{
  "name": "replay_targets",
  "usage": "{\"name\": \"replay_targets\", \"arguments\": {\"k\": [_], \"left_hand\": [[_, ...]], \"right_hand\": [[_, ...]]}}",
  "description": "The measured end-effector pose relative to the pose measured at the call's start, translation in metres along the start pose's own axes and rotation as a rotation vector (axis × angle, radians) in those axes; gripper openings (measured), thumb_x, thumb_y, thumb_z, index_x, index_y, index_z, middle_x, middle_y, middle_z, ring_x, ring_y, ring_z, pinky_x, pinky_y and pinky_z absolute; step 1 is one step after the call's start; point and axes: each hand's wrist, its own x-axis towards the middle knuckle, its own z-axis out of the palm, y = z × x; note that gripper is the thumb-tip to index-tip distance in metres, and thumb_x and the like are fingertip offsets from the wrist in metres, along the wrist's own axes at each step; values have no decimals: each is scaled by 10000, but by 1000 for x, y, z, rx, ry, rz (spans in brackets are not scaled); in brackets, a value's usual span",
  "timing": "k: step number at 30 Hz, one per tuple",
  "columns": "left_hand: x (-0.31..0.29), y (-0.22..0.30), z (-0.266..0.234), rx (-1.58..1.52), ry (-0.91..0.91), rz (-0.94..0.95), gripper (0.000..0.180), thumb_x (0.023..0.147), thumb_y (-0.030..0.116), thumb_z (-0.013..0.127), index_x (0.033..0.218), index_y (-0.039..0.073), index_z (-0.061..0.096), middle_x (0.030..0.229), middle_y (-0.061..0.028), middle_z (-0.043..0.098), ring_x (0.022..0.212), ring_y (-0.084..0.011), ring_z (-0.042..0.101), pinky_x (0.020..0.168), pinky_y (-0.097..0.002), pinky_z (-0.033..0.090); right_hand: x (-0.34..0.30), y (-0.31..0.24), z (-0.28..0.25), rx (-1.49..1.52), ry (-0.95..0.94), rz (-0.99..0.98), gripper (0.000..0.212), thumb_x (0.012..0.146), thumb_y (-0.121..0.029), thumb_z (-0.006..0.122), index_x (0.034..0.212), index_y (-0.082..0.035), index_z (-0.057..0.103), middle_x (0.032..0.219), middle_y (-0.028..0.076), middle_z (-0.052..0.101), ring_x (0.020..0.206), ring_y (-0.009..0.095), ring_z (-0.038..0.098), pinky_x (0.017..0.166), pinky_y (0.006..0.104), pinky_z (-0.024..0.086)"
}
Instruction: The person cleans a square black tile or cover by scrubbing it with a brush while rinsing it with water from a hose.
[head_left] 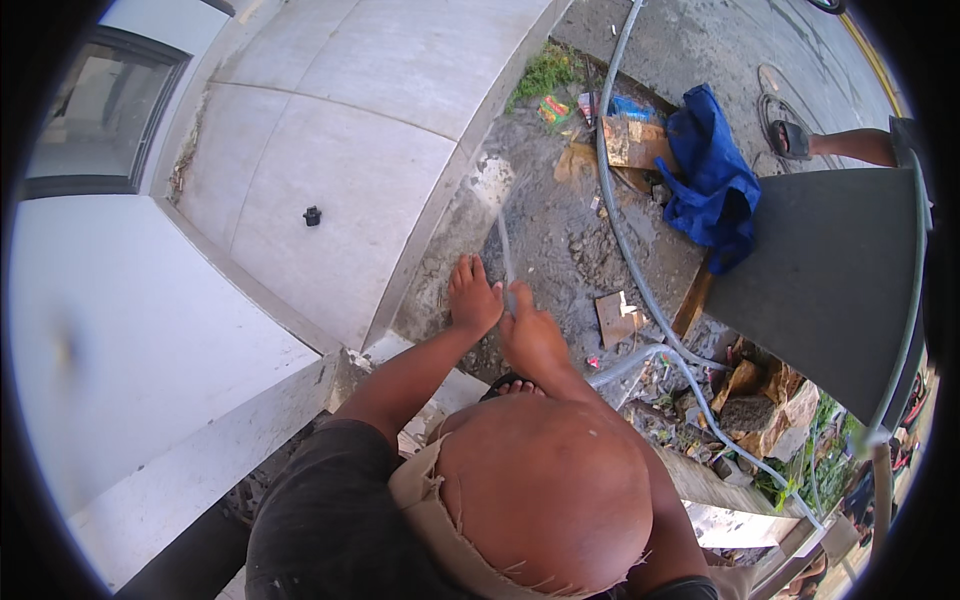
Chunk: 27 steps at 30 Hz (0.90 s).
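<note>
A pale tiled platform (340, 170) fills the upper left, its far end cut off by the top edge. Beside it lies wet, muddy ground (560, 225), partly hidden by the person's bare knee (545, 490), which rises through torn fabric. A dark flat panel (830, 270) stands at the right; just beyond it, another person's sandalled foot (792, 140) shows, the rest of that person cut off. A crumpled blue sheet (712, 180) touches the panel. Grey hose (605, 165) runs down the ground's right side; a second length passes behind the right forearm, and whether they join is unclear. The right hand (535, 340) is closed around a short grey tube (511, 299) near the platform edge, a thin jet of water leaving it. The left hand (475, 297) is open, palm down just beside it; its contact with the concrete cannot be made out. A small black object (312, 216) sits on the platform, too small to identify.
</note>
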Motion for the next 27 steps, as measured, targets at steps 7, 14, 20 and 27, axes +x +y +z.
{"name": "replay_targets", "arguments": {"k": [7,14,20,27], "left_hand": [[15,46,1,-47,-68,-202,767,859,374,696,1449,-12,394,1385,-195,420,1328,-370,378,1073,-525,319],[38,41,-11,-50,-96,-386,637,832,404,711,1260,-14,492,1291,-170,455,1244,-340,426,1006,-518,328],[49,57,-23,-21,-245,-422,756,837,453,718,1346,-39,451,1362,-212,415,1311,-363,386,1049,-554,301],[-18,79,-5,187,-280,387,784,887,385,684,1503,34,350,1582,-214,247,1491,-396,177,1187,-554,157]], "right_hand": [[-16,0,-24,2,-18,176,514,942,-172,484,1420,-81,322,934,352,664,887,543,642,837,618,482],[-25,14,-22,-16,27,104,480,935,-149,508,1381,-72,348,884,354,654,858,529,645,819,614,483],[-19,9,-25,1,7,237,484,925,-142,534,1356,-17,354,926,350,662,918,520,651,851,579,500],[-75,24,-59,-172,-286,377,457,891,-81,561,1280,65,369,1015,360,654,991,500,657,878,542,525]]}}
